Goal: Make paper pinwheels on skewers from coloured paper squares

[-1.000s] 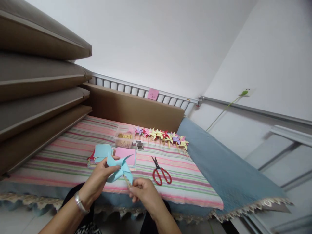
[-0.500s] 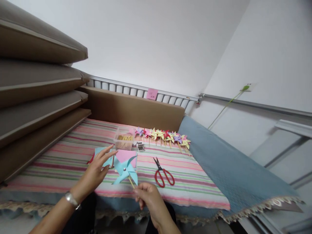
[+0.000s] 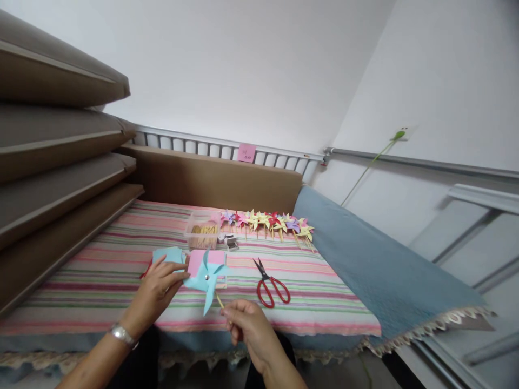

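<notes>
A light-blue paper pinwheel (image 3: pixel 199 282) with a silver pin at its centre is held up by its thin wooden stick. My right hand (image 3: pixel 247 324) is closed on the lower end of that stick. With fingers stretched out, my left hand (image 3: pixel 162 282) is at the pinwheel's left blade; whether it touches cannot be made out. Behind lie a stack of blue paper squares (image 3: pixel 168 254) and a stack of pink paper squares (image 3: pixel 197 259), partly hidden by the left hand and the pinwheel. Red-handled scissors (image 3: pixel 267 283) lie to the right with their blades a little apart.
A clear plastic box (image 3: pixel 203 229) of wooden sticks stands behind the paper, beside a small open box (image 3: pixel 231 242). Several finished pinwheels (image 3: pixel 263 219) lie in a row along the back of the striped cloth (image 3: pixel 320 302). Stacked cushions (image 3: pixel 60 129) rise at left.
The pinwheel has turned, its blades now at a different angle. My left hand's fingers have come lower and closer together beside the blade. My right hand keeps its hold on the stick.
</notes>
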Demonstrator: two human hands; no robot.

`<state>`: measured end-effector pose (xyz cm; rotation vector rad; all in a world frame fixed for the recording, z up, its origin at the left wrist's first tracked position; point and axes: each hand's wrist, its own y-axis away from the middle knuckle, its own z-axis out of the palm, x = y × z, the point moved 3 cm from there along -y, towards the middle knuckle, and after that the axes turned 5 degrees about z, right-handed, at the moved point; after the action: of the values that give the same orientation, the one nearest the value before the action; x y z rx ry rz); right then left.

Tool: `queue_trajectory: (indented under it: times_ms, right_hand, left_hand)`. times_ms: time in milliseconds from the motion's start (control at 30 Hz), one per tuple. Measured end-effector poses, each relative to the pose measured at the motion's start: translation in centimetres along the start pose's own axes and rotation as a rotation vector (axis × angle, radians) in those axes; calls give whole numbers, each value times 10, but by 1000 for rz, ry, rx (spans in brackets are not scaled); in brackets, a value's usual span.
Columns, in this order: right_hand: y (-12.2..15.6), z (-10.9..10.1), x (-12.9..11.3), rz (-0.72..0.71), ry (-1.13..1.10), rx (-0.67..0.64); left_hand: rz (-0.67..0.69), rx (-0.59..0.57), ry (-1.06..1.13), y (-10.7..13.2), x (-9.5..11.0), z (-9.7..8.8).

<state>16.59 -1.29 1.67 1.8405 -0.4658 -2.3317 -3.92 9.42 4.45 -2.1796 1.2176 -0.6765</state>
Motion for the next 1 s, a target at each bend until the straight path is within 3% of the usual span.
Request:
queue_trajectory:
  times_ms: [233, 467, 567, 633, 733, 867, 1000]
  right_hand:
    - [-1, 1, 1, -25, -47, -12]
    - [3, 2, 4, -50, -121, -54]
    - [5, 0, 3, -74, -136, -40]
    - [6, -3, 4, -73, -140, -34]
    - [5, -7, 6, -61, -143, -45]
    - [1, -8, 10, -40, -133, -74]
    - [1, -5, 8, -43, -127, -86]
  left_hand:
    - [30, 31, -81, 13, 33, 4]
    - [-40, 103, -37, 4, 82, 11]
    - [-51, 116, 22, 0, 94, 6]
    - [-74, 151, 44, -2, 88, 0]
    - [-144, 202, 4, -4, 62, -7]
    - [-157, 155, -36, -4, 32, -2]
    - [-157, 105, -66, 4, 29, 5]
